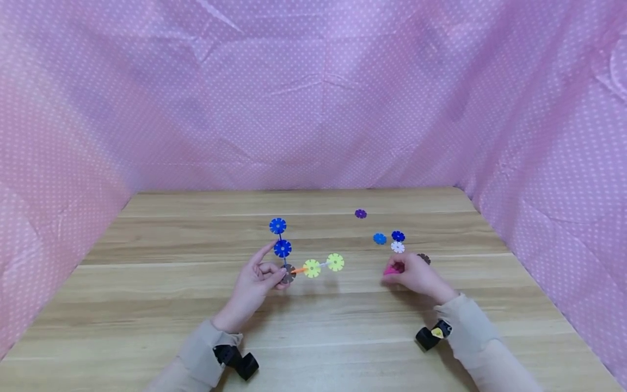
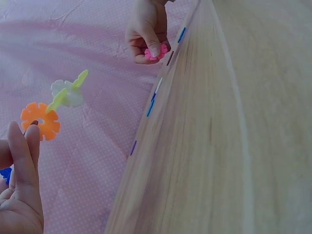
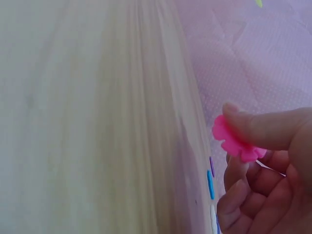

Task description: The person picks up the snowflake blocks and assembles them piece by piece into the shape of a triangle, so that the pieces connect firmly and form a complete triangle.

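Note:
My left hand holds a linked chain of notched plastic snowflake discs above the table, pinching it at a brown disc. Two dark blue discs rise from that disc, joined by pieces seen edge-on. Toward the right the chain runs through an orange disc to two yellow-green discs, with a whitish disc slotted between them. Between thumb and fingers, my right hand pinches a loose pink snowflake disc, partly covered by the thumb.
Beyond the right hand lie a light blue disc, a dark blue disc and a white disc. A brown disc is partly behind that hand. Farther back sits a purple disc. Pink dotted cloth surrounds the wooden table.

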Motion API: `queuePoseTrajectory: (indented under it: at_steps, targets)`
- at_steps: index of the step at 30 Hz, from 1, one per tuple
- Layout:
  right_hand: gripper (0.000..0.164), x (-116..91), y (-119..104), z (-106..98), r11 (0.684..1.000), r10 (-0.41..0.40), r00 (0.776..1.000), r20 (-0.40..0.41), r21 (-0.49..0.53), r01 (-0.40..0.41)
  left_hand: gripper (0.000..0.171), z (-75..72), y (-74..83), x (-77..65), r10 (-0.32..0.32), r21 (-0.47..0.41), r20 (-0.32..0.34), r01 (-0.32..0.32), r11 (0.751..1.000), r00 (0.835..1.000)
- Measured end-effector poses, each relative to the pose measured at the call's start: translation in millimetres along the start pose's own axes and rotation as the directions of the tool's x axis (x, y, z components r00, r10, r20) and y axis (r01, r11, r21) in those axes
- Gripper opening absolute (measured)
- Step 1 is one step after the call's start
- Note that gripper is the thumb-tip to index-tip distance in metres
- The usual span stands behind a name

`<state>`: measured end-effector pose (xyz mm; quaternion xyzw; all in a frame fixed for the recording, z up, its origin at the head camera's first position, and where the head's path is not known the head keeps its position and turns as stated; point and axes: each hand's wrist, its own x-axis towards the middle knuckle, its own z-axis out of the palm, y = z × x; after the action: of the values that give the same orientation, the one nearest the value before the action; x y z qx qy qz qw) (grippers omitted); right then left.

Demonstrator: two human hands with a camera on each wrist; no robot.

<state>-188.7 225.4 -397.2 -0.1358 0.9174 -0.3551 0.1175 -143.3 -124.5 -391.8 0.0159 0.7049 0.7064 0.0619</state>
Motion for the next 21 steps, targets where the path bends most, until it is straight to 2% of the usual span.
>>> queuePoseTrajectory:
  at_steps: [10,15,21]
  targets:
    - [0.012,-1.5,-6.0,10.2,0.988,-0.036,0.999,0.017,0.151,0.033,0.068,-0.8,-0.3,1.0,0.009,-0.006,0.032,-0.009,1.000,0.999]
    - [0.011,-0.5,-13.7,15.4,0.989,-0.065,0.997,-0.043,0.130,0.070,0.068,0.3,-0.1,0.6,0.006,-0.014,0.024,-0.006,1.000,1.000]
    - [0.013,-1.1,-27.7,17.7,0.965,-0.087,0.991,-0.102,0.239,0.109,0.069,1.4,3.0,0.1,0.011,-0.009,0.035,-0.010,1.000,0.999]
